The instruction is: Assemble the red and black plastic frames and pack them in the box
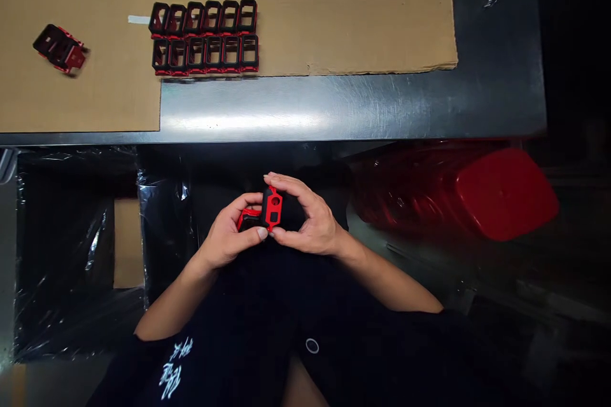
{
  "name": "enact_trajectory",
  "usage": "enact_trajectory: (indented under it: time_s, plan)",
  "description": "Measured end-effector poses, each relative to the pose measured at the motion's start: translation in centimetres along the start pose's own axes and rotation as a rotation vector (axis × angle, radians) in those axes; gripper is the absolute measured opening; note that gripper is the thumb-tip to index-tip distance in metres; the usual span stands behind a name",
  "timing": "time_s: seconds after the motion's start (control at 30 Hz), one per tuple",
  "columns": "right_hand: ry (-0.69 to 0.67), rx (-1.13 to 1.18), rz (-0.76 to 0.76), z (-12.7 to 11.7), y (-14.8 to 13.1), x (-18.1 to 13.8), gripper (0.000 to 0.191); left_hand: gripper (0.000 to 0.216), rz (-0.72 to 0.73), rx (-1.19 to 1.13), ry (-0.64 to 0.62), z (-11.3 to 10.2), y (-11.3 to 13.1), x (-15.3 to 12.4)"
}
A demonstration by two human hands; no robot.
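Observation:
In front of my body, over my lap, both hands are close together at red-and-black plastic parts. My right hand (312,219) pinches a small red-and-black housing (273,211) between its thumb below and its fingertips above; a round hole and a dark square show on its red face. My left hand (230,234) is closed around another red-and-black piece (249,220), partly covered by the fingers. Its thumb tip touches the lower edge of the housing in my right hand. Whether the two pieces are joined I cannot tell.
Two rows of red-and-black frames (204,37) stand on cardboard (353,13) over a metal table (353,108). One more red-and-black part (60,49) lies at left. Below the table are a box lined with black plastic (62,254) and a red bin (506,194).

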State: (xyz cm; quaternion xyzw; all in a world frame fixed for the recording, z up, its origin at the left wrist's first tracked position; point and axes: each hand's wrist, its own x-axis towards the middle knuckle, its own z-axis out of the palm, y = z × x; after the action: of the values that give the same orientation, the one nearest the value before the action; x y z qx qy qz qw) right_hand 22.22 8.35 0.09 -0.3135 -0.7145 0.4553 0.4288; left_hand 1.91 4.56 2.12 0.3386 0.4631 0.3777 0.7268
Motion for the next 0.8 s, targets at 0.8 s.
enact_trajectory:
  time_s: [0.8]
  plan:
    - [-0.035,0.703,0.9,-0.4,-2.0,0.1,0.032,0.042,0.372,0.912,0.123,-1.3,0.4,-0.9]
